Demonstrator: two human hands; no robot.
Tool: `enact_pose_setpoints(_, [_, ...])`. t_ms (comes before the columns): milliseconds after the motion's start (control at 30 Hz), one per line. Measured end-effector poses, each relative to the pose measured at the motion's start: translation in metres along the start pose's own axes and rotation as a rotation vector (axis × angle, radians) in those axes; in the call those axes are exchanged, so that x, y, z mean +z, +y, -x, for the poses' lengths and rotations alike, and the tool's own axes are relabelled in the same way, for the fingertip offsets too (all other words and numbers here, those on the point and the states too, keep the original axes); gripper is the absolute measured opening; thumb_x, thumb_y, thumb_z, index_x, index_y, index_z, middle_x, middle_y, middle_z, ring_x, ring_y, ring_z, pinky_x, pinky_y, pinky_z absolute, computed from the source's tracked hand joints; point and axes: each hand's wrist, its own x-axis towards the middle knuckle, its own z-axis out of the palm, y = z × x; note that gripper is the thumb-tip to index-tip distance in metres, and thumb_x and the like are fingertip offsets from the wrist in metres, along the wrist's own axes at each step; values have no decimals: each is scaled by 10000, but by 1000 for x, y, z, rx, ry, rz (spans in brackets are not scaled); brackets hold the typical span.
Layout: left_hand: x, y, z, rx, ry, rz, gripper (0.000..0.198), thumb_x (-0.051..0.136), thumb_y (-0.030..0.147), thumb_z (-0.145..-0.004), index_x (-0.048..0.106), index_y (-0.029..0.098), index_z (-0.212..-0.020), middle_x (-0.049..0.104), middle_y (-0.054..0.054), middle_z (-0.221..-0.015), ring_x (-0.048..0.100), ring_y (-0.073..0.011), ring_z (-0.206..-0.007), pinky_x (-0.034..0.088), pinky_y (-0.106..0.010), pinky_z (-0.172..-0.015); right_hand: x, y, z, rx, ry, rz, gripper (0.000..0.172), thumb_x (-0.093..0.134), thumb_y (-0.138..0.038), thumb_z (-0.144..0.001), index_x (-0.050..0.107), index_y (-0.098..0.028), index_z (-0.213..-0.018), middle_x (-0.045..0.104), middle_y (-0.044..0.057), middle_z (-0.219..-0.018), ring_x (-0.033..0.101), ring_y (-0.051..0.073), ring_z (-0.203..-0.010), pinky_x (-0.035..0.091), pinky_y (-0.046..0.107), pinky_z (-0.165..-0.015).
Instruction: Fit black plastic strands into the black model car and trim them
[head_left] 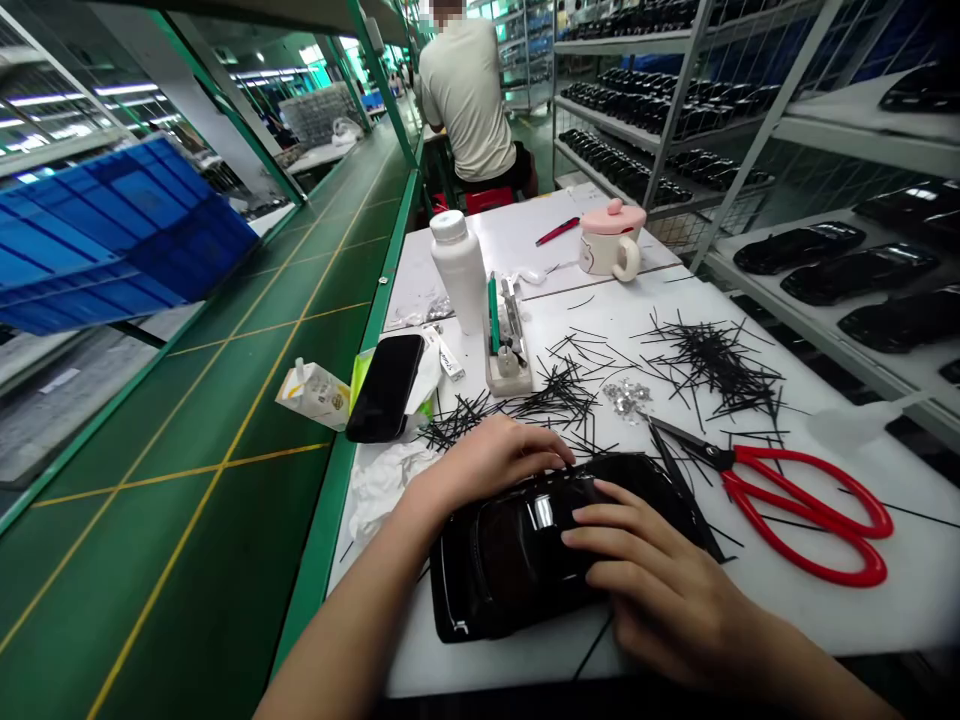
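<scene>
On the white work surface (907,590), a glossy black car-shaped shell (510,565) is lying near the front edge, held between both of the person's hands. The left hand (487,465) is lying across the far side of the shell, with its fingers curved over the upper edge. The right hand (660,570) is covering the near-right part, with its fingers (600,518) spread and wrapping across the glossy surface. Both hands are grasping the shell, neither clenched into a fist nor released.

Thin black strips (712,365) are lying in loose piles across the surface, with the nearest scattered just beyond the left hand. Red-handled scissors (806,510) are resting to the right of the shell, their blades pointing toward the strips. A crumpled white tissue (386,485) is lying just left of the left wrist, beside a black smartphone (386,388).

Farther along the surface, a white plastic bottle (459,270) is standing upright next to a small tool holder (508,340). Small silver pieces (626,397) are gathered among the strips, and a pink-lidded mug (611,240) is standing near a red pen (556,231). Along the right side, white shelving (825,270) is carrying rows of similar black shells. A green conveyor belt (225,400) is running along the left side, and a seated co-worker (469,100) is facing away beyond the surface.
</scene>
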Motion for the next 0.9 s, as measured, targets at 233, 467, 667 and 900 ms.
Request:
enact_pose_setpoints(233, [0,-2,-1,-50,7,64,208,533,218,-973,727,192,-1044,751,20,-905,699,-108,-849,460,-184,-794,-2,2,0,12,-53,-20,287,493,-21,-775,552,-128,-1035,693,111,-1170,553,263,-1231,357,558,-1161])
enact_pose_setpoints(467, [1,-6,-5,-105,24,138,152,601,259,-940,713,181,-1007,727,37,-792,691,-94,-752,455,-167,-724,-3,2,0,26,-53,-11,254,489,-41,-801,560,-139,-1024,698,109,-1170,559,261,-1229,355,574,-1153])
enact_pose_setpoints(667, [1,-5,-5,-131,30,135,126,613,269,-935,700,178,-941,718,22,-757,673,-97,-716,444,-174,-703,-1,3,1,8,-16,-44,228,506,-31,-778,585,-95,-982,683,135,-1169,545,283,-1218,346,591,-1147])
enact_pose_setpoints(900, [3,-5,-5,-111,59,146,120,609,245,-935,695,162,-917,705,25,-726,658,-84,-683,435,-158,-673,-1,4,0,8,-17,-54,229,498,-11,-782,582,-86,-982,667,130,-1175,513,278,-1224,325,587,-1157])
